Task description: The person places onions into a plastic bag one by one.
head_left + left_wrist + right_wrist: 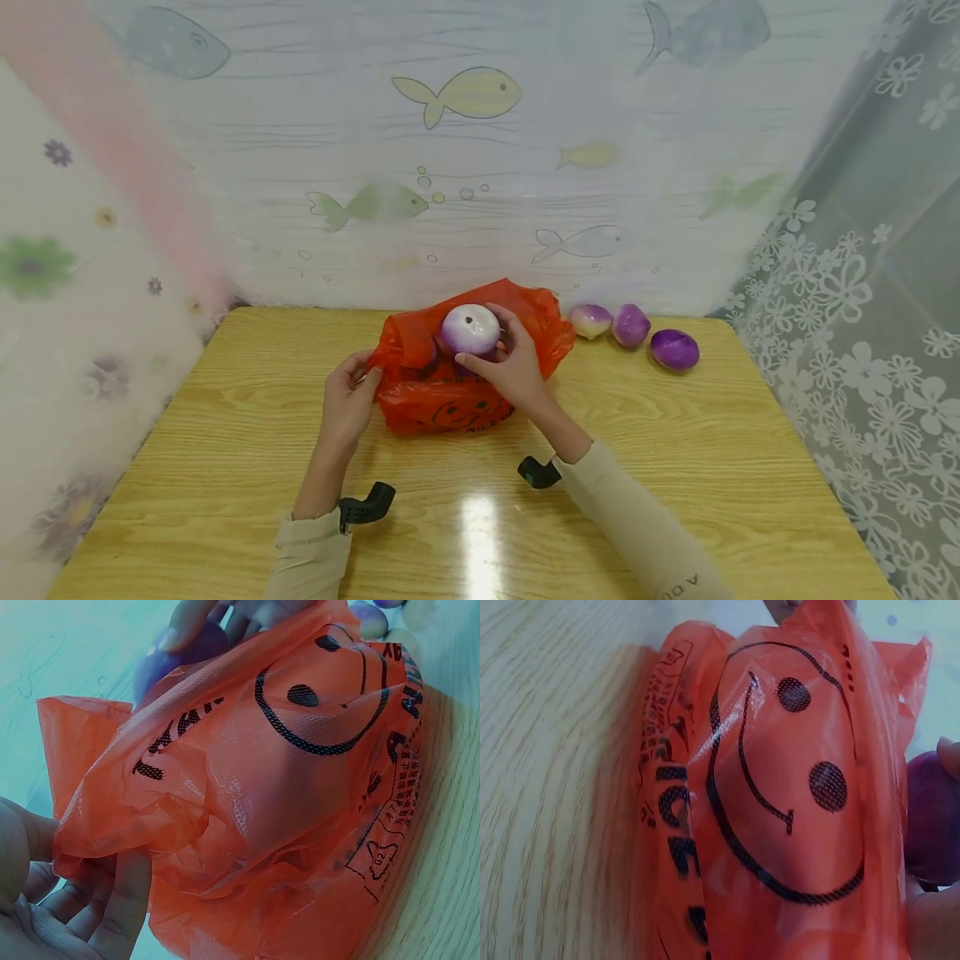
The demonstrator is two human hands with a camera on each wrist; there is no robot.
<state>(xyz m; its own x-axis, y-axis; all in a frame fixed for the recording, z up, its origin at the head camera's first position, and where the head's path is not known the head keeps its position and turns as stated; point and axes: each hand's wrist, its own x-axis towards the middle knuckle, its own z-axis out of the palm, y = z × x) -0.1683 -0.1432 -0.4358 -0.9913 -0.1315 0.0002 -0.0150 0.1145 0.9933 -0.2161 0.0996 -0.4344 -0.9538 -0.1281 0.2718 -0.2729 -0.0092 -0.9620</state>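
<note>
A red plastic bag (450,408) with a printed smiley face lies on the table, its mouth facing up. My left hand (351,392) pinches the bag's left rim between thumb and fingers, which shows closely in the left wrist view. In my right hand (517,358) is a glossy purple-and-white onion (468,329), its pale end with a small dark spot turned up, at the bag's mouth. Other purple rounds show partly inside the bag, beneath and left of this onion. The right wrist view has the held onion (934,817) at its right edge, partly behind the bag.
Right of the bag, near the table's back edge, stand three more onions: a pale-tipped one (590,321), a purple one (632,325) and a darker one (675,350). The wooden table (675,450) meets a fish-patterned curtain (480,250) behind.
</note>
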